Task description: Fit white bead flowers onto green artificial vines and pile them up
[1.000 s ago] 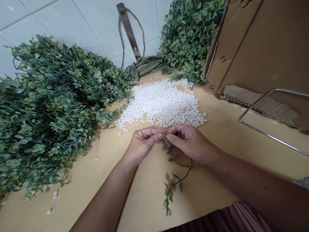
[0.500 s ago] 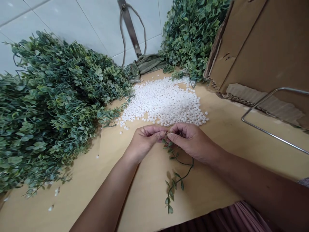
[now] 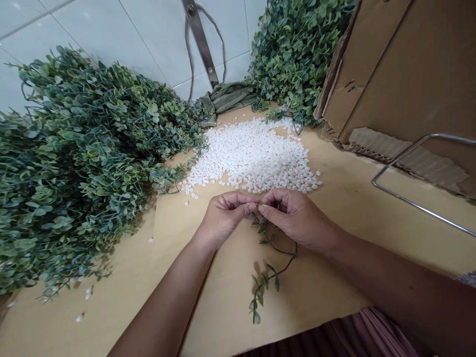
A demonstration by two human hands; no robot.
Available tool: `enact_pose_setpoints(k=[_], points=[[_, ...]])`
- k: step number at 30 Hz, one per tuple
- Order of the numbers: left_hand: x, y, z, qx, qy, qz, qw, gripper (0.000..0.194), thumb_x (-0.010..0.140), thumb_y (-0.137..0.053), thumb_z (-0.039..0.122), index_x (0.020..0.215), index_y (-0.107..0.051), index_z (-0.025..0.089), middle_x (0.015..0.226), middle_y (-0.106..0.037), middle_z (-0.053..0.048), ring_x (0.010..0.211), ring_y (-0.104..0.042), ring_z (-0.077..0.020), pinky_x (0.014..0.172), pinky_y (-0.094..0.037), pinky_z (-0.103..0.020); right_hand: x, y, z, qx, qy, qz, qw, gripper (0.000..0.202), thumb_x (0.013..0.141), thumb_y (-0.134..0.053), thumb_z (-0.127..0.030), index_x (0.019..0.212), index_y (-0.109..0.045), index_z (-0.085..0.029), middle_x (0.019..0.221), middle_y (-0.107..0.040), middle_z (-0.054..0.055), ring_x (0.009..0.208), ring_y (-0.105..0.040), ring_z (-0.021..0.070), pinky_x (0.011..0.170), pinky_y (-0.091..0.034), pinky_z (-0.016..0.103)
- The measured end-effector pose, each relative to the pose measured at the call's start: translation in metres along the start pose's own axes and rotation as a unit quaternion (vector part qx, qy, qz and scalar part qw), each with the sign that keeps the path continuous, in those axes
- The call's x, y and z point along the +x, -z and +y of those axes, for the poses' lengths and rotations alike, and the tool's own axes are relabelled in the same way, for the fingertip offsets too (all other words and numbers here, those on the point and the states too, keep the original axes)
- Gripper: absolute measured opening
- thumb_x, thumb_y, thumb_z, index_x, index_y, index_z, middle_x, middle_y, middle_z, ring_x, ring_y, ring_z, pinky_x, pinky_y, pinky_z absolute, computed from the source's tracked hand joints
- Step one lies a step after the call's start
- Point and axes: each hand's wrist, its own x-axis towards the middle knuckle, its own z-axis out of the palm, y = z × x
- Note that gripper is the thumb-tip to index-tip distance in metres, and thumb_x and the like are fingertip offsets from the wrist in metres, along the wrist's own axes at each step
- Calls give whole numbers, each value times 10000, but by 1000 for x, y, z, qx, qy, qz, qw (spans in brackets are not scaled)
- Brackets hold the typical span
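Note:
My left hand [image 3: 225, 218] and my right hand [image 3: 293, 215] meet fingertip to fingertip in front of a heap of small white pieces [image 3: 253, 153]. Both are closed in a pinch on the upper end of a thin green leafy sprig [image 3: 277, 272]. The sprig curves down below my right hand, its leafy tip towards the table's front edge. Whether a small piece also sits between the fingertips is too small to tell.
A large pile of green foliage [image 3: 85, 163] fills the left side. More foliage [image 3: 293, 59] stands at the back, beside a cardboard box [image 3: 405, 84]. A bent metal wire [image 3: 424, 210] reaches in from the right. Dark cloth [image 3: 232, 99] lies by the tiled wall.
The sprig's hanging tip has swung slightly to the left and up. Both hands keep nearly the same place and pinch.

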Motion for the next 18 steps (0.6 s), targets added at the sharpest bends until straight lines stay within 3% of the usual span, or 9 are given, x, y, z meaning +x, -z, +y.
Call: enact_pose_setpoints(k=[18], points=[[-1,-4,-1,17,4,24,1000,223,499,-814,300,593,-693,137,553,-658,-6,516,-559,-100,555,-479,-238,1,0,0,39,8,1,999,90,737,-543,-207,662,-534,-160,639,-581,10,600,-543,127,562,-430,248]])
